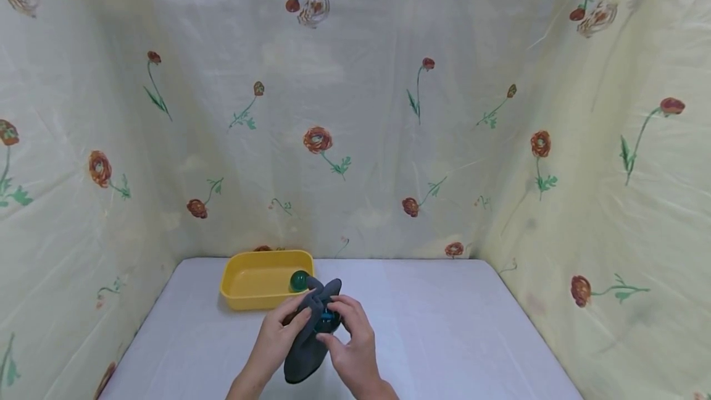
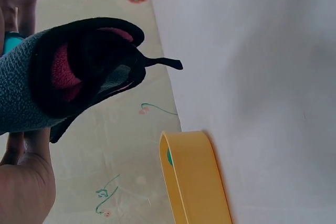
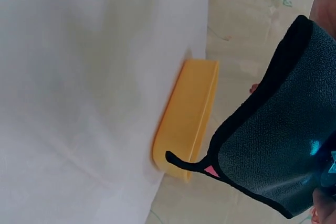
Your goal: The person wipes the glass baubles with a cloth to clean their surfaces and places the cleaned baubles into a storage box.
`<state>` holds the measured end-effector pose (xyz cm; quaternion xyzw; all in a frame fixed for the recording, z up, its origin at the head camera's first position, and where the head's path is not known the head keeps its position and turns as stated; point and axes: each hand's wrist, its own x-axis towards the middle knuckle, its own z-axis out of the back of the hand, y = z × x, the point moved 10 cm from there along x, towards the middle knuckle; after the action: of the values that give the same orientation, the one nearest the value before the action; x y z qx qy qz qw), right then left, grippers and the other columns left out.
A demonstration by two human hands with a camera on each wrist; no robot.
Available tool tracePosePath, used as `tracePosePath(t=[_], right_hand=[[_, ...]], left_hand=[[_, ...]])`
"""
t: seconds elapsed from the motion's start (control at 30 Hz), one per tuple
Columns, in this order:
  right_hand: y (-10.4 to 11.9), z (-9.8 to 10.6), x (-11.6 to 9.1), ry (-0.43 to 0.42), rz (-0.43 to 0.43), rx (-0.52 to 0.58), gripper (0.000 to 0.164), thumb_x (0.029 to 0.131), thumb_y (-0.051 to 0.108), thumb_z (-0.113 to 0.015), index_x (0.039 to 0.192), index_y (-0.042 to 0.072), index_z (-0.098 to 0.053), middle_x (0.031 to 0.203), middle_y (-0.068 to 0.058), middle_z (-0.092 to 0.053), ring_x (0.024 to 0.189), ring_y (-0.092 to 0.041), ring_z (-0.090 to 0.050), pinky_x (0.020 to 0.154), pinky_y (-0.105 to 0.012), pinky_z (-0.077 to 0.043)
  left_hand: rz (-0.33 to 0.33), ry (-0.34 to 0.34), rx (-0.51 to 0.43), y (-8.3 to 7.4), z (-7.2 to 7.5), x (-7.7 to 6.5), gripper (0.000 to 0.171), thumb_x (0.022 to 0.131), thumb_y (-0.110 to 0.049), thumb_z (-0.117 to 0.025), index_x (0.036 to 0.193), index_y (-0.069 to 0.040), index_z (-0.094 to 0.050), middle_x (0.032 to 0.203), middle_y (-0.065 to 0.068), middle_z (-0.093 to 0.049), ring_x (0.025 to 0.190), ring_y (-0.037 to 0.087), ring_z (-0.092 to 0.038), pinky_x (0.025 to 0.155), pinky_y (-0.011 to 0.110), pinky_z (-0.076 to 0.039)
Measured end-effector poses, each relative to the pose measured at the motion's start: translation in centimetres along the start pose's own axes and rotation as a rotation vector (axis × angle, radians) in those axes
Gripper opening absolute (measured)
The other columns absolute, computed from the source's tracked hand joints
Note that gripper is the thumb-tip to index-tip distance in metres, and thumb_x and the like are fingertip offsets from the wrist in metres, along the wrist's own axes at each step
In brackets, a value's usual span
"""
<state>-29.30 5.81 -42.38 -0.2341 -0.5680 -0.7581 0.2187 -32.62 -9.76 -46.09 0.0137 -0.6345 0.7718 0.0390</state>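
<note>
My left hand [image 1: 273, 333] grips a folded dark grey cloth [image 1: 304, 358], with the thumb on its near face. The cloth has black edging, a small black loop and a pink layer that shows in the left wrist view. Between the cloth and my right hand [image 1: 357, 339] is a shiny dark blue-teal ball [image 1: 326, 322]. Right thumb and fingers hold this ball from its right side, pressed against the cloth. The far side of the ball is hidden by the cloth. In the right wrist view, the ball [image 3: 328, 174] peeks out at the right edge.
A yellow rectangular tray [image 1: 244, 304] stands on the white tabletop [image 1: 444, 326], at the back left beyond my hands. A green ball [image 1: 299, 281] lies in its right end. Flower-printed cloth walls [image 1: 372, 171] close off the back and both sides.
</note>
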Motion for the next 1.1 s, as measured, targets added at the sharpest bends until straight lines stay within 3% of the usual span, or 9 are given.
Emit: tracePosePath(t=[0.2,0.57,1.1], right_hand=[[-0.3,0.0,-0.1,-0.009,-0.076,0.038,0.05,0.076,-0.007,-0.079,0.12,0.012,-0.062,0.13,-0.007,-0.059,0.118,-0.022,-0.064,0.098,-0.037,-0.052],[-0.8,0.2,0.0,-0.001,-0.069,0.048,0.049,0.08,0.0,-0.078,0.122,0.017,-0.061,0.129,-0.004,-0.058,0.116,-0.02,-0.063,0.095,-0.033,-0.055],[-1.8,0.2,0.0,0.006,-0.154,0.091,0.039,0.087,0.013,-0.075,0.124,0.014,-0.06,0.128,-0.005,-0.059,0.1,-0.015,-0.065,0.083,-0.026,-0.06]], left_hand=[[-0.002,-0.003,0.012,0.1,0.0,-0.1,0.049,0.094,-0.048,-0.061,0.137,-0.024,-0.061,0.139,0.008,-0.06,0.121,0.025,-0.059,0.103,0.045,-0.052],[-0.002,-0.006,0.002,-0.3,-0.3,-0.3,0.042,0.098,-0.035,-0.061,0.138,-0.02,-0.061,0.139,0.01,-0.06,0.119,0.023,-0.06,0.1,0.045,-0.054],[-0.015,0.005,0.013,0.0,-0.3,-0.2,0.05,0.095,-0.048,-0.061,0.137,-0.022,-0.061,0.136,0.009,-0.061,0.119,0.024,-0.059,0.101,0.047,-0.053]])
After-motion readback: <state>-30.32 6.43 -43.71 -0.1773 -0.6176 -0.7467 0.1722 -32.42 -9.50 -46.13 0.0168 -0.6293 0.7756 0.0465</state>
